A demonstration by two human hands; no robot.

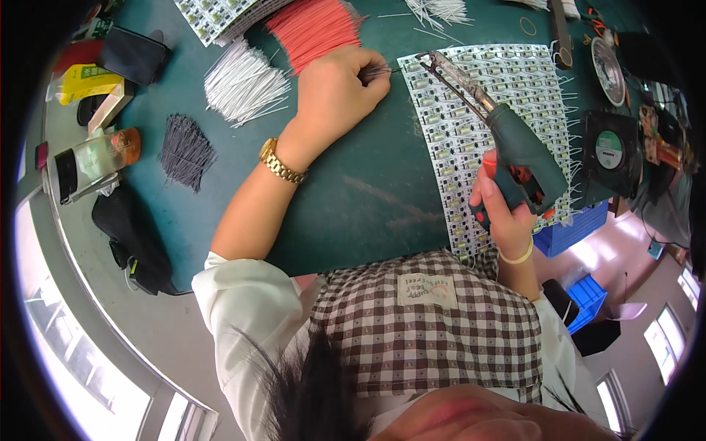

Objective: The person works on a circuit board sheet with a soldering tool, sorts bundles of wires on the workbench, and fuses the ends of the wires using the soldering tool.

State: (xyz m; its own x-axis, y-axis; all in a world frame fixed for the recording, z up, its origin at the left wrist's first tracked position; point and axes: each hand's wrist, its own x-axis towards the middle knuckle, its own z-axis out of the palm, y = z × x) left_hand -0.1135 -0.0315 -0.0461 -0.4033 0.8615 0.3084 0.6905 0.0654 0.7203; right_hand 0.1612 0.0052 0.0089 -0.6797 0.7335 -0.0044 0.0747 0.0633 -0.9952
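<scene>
My left hand (337, 88) is closed around a small bunch of dark wires (378, 71), their ends pointing right to the upper left corner of a circuit board panel (450, 147). In my right hand (507, 224) is a dark green soldering gun (526, 147), fingers wrapped round its handle. Its metal tip and thin feed tube reach over the panel's upper left part, close to the dark wires; whether they touch cannot be made out. White wires stick out along the panel's right edge. Beside my left hand lie red wires (312, 33) and white wires (244, 82).
Dark wires (186, 151) lie in a pile at the left. More boards (220, 16) are stacked at the top. A phone (134, 56), a bottle (99, 159) and a black bag (131, 231) line the left edge. Rightward are a metal dish (608, 71) and a spool (609, 151).
</scene>
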